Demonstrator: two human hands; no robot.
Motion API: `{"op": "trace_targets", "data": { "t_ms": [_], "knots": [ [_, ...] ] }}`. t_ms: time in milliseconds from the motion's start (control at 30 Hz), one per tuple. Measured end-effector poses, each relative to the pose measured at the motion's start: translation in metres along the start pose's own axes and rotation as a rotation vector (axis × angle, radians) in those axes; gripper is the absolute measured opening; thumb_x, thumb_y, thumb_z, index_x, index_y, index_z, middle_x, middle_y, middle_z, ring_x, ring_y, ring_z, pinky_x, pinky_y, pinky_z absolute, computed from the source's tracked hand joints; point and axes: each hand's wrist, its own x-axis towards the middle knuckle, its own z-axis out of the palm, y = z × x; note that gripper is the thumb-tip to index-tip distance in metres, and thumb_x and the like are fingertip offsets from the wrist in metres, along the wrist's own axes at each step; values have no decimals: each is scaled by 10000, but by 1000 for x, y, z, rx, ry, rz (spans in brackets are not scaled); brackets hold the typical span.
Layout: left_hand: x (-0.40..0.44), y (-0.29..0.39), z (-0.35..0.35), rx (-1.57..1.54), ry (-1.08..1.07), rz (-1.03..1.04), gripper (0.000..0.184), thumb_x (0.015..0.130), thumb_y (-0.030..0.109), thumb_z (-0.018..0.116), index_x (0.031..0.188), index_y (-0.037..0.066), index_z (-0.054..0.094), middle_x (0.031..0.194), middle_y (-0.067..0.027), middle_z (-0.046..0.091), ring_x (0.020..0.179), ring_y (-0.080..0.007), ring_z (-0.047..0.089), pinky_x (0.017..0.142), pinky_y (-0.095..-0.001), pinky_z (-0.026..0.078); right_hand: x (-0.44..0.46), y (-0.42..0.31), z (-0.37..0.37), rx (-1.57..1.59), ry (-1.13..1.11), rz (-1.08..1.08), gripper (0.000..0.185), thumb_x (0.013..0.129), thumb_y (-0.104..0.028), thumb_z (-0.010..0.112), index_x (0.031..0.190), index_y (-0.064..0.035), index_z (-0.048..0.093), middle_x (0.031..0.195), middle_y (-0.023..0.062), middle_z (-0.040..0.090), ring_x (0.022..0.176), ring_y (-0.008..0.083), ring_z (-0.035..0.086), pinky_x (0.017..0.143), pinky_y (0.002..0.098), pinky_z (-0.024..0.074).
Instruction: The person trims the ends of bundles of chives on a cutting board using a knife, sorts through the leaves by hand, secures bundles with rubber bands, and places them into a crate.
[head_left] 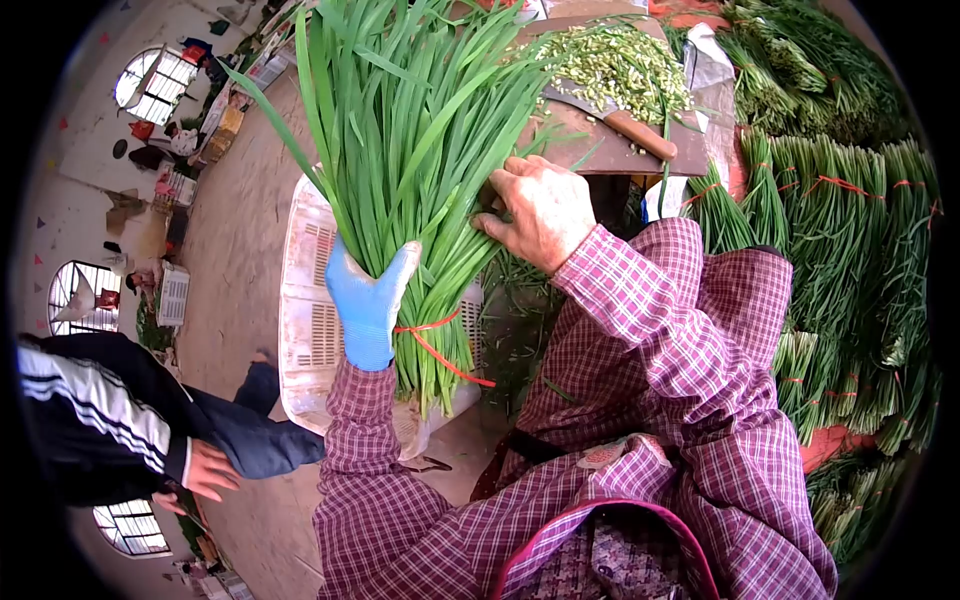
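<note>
My left hand (368,300), in a blue and white work glove, is closed round a large bunch of garlic chives (420,150). The leaves point up and away from me, and the stalk ends hang at the bottom. A red tie (428,325) circles the stalks just below the glove, one end sticking out to the right. Bare and curled, my right hand (540,212) is at the bunch's right edge, thumb and forefinger pinched on some leaves. Behind the bunch stands a white plastic crate (300,340), partly hidden.
A knife (640,134) with a wooden handle lies on a board (590,150) beside chopped stalk ends (625,68). Tied bunches (840,230) are stacked along the right. At left, a person in a dark striped jacket (110,420) stands close by. Loose leaves litter the floor.
</note>
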Motion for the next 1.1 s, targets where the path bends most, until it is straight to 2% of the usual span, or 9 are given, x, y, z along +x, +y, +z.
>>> {"op": "trace_targets", "data": {
  "t_ms": [33, 167, 433, 667, 867, 933, 1000, 1067, 1100],
  "knots": [
    [-1, -1, 0, -42, 2, -43, 431, 761, -63, 729, 1157, -46, 560, 1043, -106, 656, 867, -151, 636, 741, -273, 543, 0, 1, 3, 42, -17, 20, 302, 694, -290, 765, 798, -41, 627, 819, 101, 622, 868, 294, 632, 738, 412, 518],
    [-1, -1, -1, -63, -5, -51, 434, 768, -53, 729, 1166, -45, 557, 1059, -105, 651, 883, -152, 632, 755, -277, 542, -2, 6, 10, 84, -30, 5, 277, 690, -259, 754, 798, -44, 617, 812, 100, 608, 850, 295, 626, 729, 413, 515],
    [-2, -2, -4, -13, 5, -5, 445, 764, -57, 727, 1174, -47, 555, 1049, -103, 654, 870, -143, 631, 751, -270, 542, -2, 3, 19, 6, 95, -189, 227, 703, -183, 714, 802, -54, 556, 792, 90, 547, 808, 291, 587, 696, 413, 493],
    [-3, -2, -6, -41, 26, -78, 450, 758, -69, 727, 1174, -46, 557, 1049, -105, 653, 854, -143, 631, 753, -267, 539, 0, 7, 22, -41, 60, -268, 308, 649, -244, 746, 809, -42, 577, 805, 96, 564, 822, 274, 594, 733, 397, 503],
    [-4, -5, -15, -19, 41, -39, 443, 764, -92, 709, 1179, -53, 560, 1044, -105, 651, 839, -138, 631, 740, -264, 541, -1, 40, -1, -165, 160, -117, 301, 712, -252, 709, 860, -49, 543, 855, 102, 551, 863, 283, 584, 739, 407, 499],
    [-3, -6, -17, -14, 41, -48, 444, 789, -38, 683, 1213, -36, 549, 1070, -95, 637, 879, -138, 622, 792, -262, 524, -7, 62, -9, -249, 158, -31, 290, 734, -230, 696, 909, -55, 546, 905, 107, 572, 905, 291, 592, 739, 409, 504],
    [0, -9, -18, -80, 53, -85, 460, 790, -40, 683, 1226, -35, 538, 1077, -102, 633, 892, -145, 627, 803, -264, 532, -19, 75, -11, -356, 39, 126, 248, 771, -212, 669, 960, -95, 557, 939, 107, 602, 943, 297, 601, 714, 416, 519],
    [5, -9, -20, -75, 63, -54, 463, 795, -40, 681, 1233, -35, 533, 1076, -105, 637, 898, -152, 634, 808, -271, 540, -32, 77, -13, -335, -116, 151, 198, 828, -231, 628, 984, -114, 600, 865, 128, 646, 880, 304, 643, 678, 431, 525],
    [7, -10, -20, -104, 70, -64, 453, 801, -37, 684, 1229, -33, 535, 1082, -109, 640, 902, -157, 639, 806, -276, 542, -36, 64, -19, -123, -228, 200, 234, 896, -310, 574, 1012, -118, 640, 772, 152, 669, 791, 323, 671, 668, 443, 531]
  ]
}}
